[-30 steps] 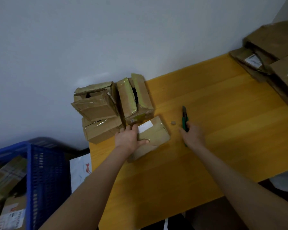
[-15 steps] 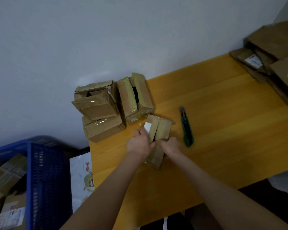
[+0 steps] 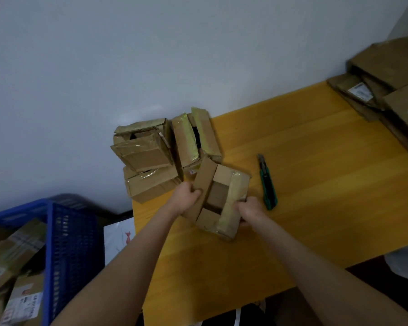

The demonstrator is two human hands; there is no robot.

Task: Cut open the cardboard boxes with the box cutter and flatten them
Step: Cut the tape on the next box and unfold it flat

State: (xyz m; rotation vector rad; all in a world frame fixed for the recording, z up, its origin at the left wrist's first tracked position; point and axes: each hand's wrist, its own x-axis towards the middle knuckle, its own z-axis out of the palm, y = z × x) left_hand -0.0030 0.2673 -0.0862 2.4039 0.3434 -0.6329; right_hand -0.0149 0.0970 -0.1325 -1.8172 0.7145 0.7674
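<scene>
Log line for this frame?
open box | left hand grips left flap | right hand grips right flap | box cutter lies on table

Two hands are here, a left hand [image 3: 186, 198] and a right hand [image 3: 247, 210]. The one yellow table [image 3: 316, 184] has four boxes: one open box [image 3: 231, 182], one top box [image 3: 143, 149], one bottom box [image 3: 151, 184] and one tall box [image 3: 193, 137]. There is one green box cutter [image 3: 267, 184], one blue crate [image 3: 73, 243] and one pile of flat cardboard [image 3: 386, 90], its pieces too mixed up to count
</scene>
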